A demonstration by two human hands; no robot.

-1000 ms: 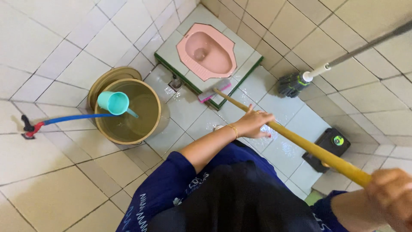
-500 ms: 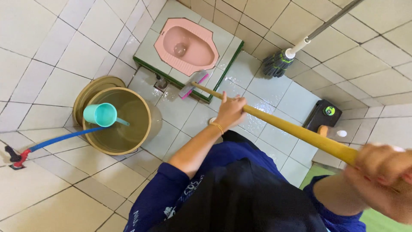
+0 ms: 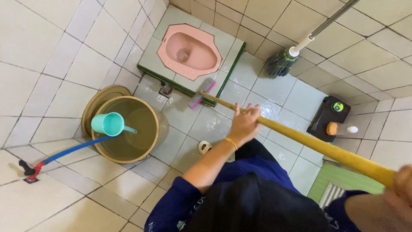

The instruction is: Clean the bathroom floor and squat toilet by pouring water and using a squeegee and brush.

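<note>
On wet tiled floor (image 3: 214, 124), both hands — left (image 3: 245, 123), right (image 3: 401, 189) — gripping yellow brush handle (image 3: 317, 148), brush head (image 3: 201, 95) at toilet step edge (image 3: 180, 83)

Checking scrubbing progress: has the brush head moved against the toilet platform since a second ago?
Cannot tell for sure: the brush head stays at the platform's front edge, perhaps slightly leftward along it.

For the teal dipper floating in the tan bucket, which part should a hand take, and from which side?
Probably the thin handle of the teal dipper, which sticks out over the water toward the bucket's middle. Come from above: the tan bucket rings it with its wall, and the blue hose crosses the rim on the near-left. The cup body is wide and round, a poorer grip.
</note>
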